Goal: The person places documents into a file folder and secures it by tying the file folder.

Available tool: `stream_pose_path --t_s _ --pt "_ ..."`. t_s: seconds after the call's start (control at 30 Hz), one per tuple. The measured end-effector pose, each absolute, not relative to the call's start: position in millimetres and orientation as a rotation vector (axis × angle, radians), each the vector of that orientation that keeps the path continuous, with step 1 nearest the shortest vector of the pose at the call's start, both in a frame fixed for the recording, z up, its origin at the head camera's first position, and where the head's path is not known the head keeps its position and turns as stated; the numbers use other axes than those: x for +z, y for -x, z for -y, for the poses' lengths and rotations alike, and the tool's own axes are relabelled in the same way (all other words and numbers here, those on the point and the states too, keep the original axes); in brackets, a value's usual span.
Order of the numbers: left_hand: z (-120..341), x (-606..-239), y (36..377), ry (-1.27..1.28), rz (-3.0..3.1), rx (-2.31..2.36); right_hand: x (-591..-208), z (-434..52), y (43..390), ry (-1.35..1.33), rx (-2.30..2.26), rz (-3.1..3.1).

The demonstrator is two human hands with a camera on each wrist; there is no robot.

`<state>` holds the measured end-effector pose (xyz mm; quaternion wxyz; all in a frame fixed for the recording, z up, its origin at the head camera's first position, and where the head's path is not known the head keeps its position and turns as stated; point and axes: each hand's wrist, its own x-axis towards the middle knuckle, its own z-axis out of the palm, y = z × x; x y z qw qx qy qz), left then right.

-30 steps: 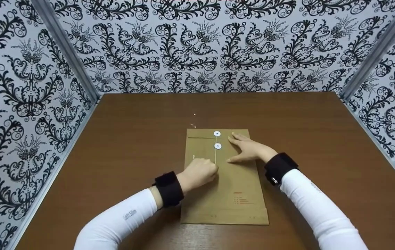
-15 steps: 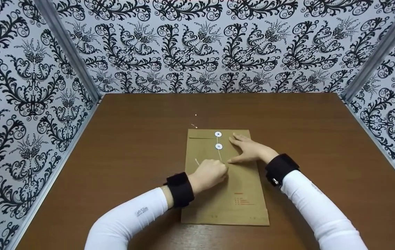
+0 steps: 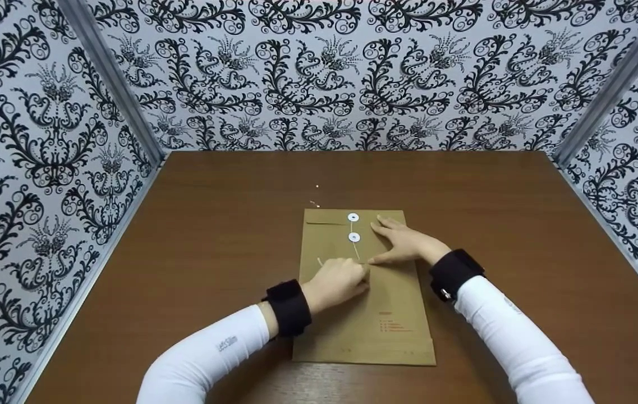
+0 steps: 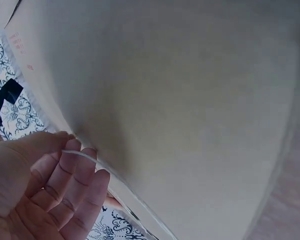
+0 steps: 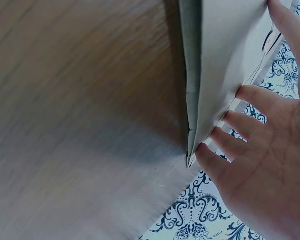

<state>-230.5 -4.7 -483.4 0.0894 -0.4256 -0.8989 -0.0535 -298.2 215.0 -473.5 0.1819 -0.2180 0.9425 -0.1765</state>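
Observation:
A brown paper string-tie envelope lies flat, its flap at the far end. Two white button discs, an upper disc and a lower disc, sit one below the other near its top. From the lower disc a thin white string runs to my left hand. In the left wrist view, that hand pinches the string between thumb and fingers. My right hand rests with spread fingers on the envelope's upper right side, and the right wrist view shows its fingertips touching the paper near an edge.
The envelope lies on a brown wooden table. Small white specks lie just beyond its top edge. Patterned black-and-white walls with grey corner posts enclose the back and sides.
My left hand has shifted right across the envelope with the string, which now slants right instead of running straight down. It has barely moved in the last half second. The right hand stays put.

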Motion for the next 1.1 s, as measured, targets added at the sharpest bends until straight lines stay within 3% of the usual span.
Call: stream_pose_path --t_s 0.7,1.1 --pt "50.7 -489.7 282.6 0.963 2.742 -0.223 -475.9 -214.8 298.5 0.618 -0.512 -2.668" --pt "52.6 -493.3 307.3 0.872 3.046 -0.255 -476.9 -214.9 297.4 0.611 -0.507 -2.671"
